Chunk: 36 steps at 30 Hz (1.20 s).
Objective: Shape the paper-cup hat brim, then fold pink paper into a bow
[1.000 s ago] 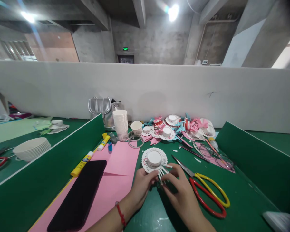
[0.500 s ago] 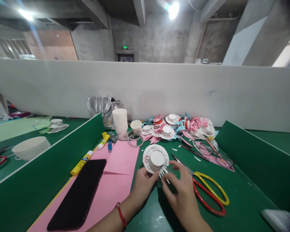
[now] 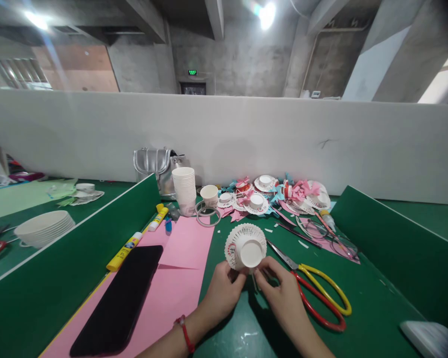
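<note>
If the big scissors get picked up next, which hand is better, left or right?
Probably the right hand: the scissors lie just beside it, on its outer side. The left hand is farther off, with the right in between. Both are at the paper cup, though.

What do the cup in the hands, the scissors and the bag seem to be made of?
Cup: probably paper, matte white; its wall is cut into thin strips that fan out.
Scissors: the grey blades look like metal, with a slight sheen; the smooth red and yellow handles are likely plastic or plastic-coated.
Bag: shiny silver, perhaps faux leather; its flap catches light.
</note>
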Available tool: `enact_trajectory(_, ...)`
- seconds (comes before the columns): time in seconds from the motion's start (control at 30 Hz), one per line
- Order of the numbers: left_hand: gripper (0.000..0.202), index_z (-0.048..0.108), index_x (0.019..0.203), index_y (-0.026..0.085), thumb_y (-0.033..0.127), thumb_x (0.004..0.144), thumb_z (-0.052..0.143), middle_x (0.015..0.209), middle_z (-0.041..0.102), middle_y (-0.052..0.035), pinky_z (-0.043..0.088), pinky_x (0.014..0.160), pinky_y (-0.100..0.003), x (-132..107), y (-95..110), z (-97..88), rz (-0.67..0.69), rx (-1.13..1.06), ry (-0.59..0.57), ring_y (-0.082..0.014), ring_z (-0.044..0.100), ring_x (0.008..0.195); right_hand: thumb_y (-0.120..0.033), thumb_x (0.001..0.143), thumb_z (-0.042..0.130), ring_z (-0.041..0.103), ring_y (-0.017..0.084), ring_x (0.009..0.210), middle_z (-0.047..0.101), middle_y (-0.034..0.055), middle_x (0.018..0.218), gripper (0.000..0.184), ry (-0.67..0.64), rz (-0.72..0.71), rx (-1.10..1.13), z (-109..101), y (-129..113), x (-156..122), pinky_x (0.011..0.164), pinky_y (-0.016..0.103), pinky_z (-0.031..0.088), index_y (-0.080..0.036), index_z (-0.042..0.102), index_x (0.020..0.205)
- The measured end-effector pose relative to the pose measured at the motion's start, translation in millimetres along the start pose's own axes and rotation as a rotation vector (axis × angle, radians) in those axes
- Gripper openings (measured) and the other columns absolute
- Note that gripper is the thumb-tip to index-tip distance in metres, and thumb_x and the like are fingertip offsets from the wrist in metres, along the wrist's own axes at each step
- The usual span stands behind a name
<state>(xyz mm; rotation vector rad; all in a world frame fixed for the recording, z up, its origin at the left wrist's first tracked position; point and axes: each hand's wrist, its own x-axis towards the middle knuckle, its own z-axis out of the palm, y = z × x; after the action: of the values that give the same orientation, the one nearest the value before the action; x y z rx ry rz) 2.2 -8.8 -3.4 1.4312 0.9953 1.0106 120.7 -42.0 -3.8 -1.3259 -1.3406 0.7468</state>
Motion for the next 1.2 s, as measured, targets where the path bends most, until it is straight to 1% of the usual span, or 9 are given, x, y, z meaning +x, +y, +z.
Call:
enact_trajectory(0.2, 0.018, 0.060, 0.079, 0.009, 0.024, 0.070, 0.054, 0.076, 0.064, -0.0073, 0.043, 0.066, -0.025, -0.6, 2.7, 0.8, 0.001, -0.013, -0.039, -0.0204, 0.057, 0.075, -0.026, 0.069, 0.053, 0.045, 0.013, 0.057, 0.047, -0.0018, 0.057, 0.014, 0.001, 0.071, 0.136, -0.2, -2.0, 1.3, 0.051, 0.021, 0.036, -0.017, 0.049, 0.060)
enact_trajectory(0.3, 0.018, 0.060, 0.075, 0.009, 0.025, 0.070, 0.055, 0.073, 0.064, -0.0066, 0.042, 0.064, -0.024, 0.0, 1.3, 0.6, 0.005, -0.005, -0.036, -0.0194, 0.056, 0.073, -0.026, 0.065, 0.056, 0.043, 0.012, 0.053, 0.045, -0.0033, 0.053, 0.016, 0.038, 0.090, 0.207, 0.8, -2.5, 2.3, 0.050, 0.021, 0.036, -0.017, 0.046, 0.056)
enact_trajectory(0.4, 0.016, 0.061, 0.074, 0.009, 0.023, 0.068, 0.056, 0.073, 0.064, -0.0064, 0.042, 0.063, -0.024, 0.3, -0.4, 0.3, -0.023, 0.004, -0.027, -0.0181, 0.055, 0.070, -0.022, 0.062, 0.058, 0.043, 0.011, 0.050, 0.046, -0.0038, 0.051, 0.015, 0.078, 0.105, 0.232, 1.7, -1.2, 2.9, 0.048, 0.021, 0.036, -0.017, 0.046, 0.055)
enact_trajectory(0.47, 0.017, 0.061, 0.076, 0.008, 0.021, 0.066, 0.058, 0.075, 0.065, -0.0066, 0.043, 0.063, -0.025, 0.2, -0.6, 0.3, -0.050, -0.029, -0.036, -0.0177, 0.056, 0.070, -0.021, 0.061, 0.059, 0.043, 0.011, 0.049, 0.047, -0.0039, 0.051, 0.012, 0.106, 0.117, 0.238, 1.7, 0.2, 2.9, 0.047, 0.020, 0.036, -0.017, 0.048, 0.056)
enact_trajectory(0.57, 0.021, 0.062, 0.081, 0.009, 0.021, 0.064, 0.062, 0.080, 0.066, -0.0071, 0.044, 0.068, -0.026, -0.3, 0.2, 0.3, -0.051, -0.115, -0.074, -0.0190, 0.057, 0.076, -0.022, 0.060, 0.060, 0.045, 0.011, 0.049, 0.048, -0.0036, 0.051, 0.012, 0.138, 0.128, 0.245, 1.5, 1.3, 2.5, 0.047, 0.021, 0.036, -0.017, 0.049, 0.057)
enact_trajectory(0.7, 0.021, 0.063, 0.079, 0.009, 0.023, 0.063, 0.064, 0.079, 0.067, -0.0082, 0.044, 0.068, -0.027, 0.3, 0.1, -0.5, -0.045, -0.117, -0.050, -0.0201, 0.058, 0.076, -0.023, 0.060, 0.061, 0.046, 0.012, 0.049, 0.049, -0.0030, 0.052, 0.013, 0.133, 0.126, 0.279, 2.5, 0.6, 2.2, 0.046, 0.021, 0.038, -0.017, 0.049, 0.058)
enact_trajectory(0.87, 0.019, 0.063, 0.077, 0.009, 0.020, 0.062, 0.063, 0.078, 0.067, -0.0081, 0.044, 0.066, -0.026, 1.7, -1.0, -1.5, -0.047, -0.116, -0.044, -0.0195, 0.058, 0.074, -0.025, 0.060, 0.062, 0.048, 0.013, 0.052, 0.052, -0.0016, 0.056, 0.015, 0.107, 0.144, 0.321, 2.9, 0.5, 3.4, 0.048, 0.022, 0.039, -0.017, 0.050, 0.060)
enact_trajectory(1.0, 0.017, 0.062, 0.075, 0.008, 0.018, 0.061, 0.062, 0.075, 0.067, -0.0079, 0.044, 0.063, -0.025, 1.8, -1.2, -1.2, -0.068, -0.105, -0.021, -0.0179, 0.058, 0.069, -0.023, 0.059, 0.062, 0.049, 0.013, 0.053, 0.053, -0.0012, 0.055, 0.012, 0.101, 0.152, 0.310, 1.1, 1.1, 3.9, 0.050, 0.022, 0.040, -0.016, 0.052, 0.058)
enact_trajectory(1.2, 0.020, 0.061, 0.079, 0.008, 0.017, 0.061, 0.063, 0.078, 0.066, -0.0084, 0.044, 0.065, -0.024, 1.6, -3.9, 0.1, -0.080, -0.158, -0.041, -0.0180, 0.058, 0.074, -0.019, 0.056, 0.063, 0.048, 0.012, 0.048, 0.055, -0.0007, 0.050, 0.010, 0.119, 0.192, 0.310, 0.1, 3.9, 3.3, 0.047, 0.023, 0.038, -0.014, 0.054, 0.056)
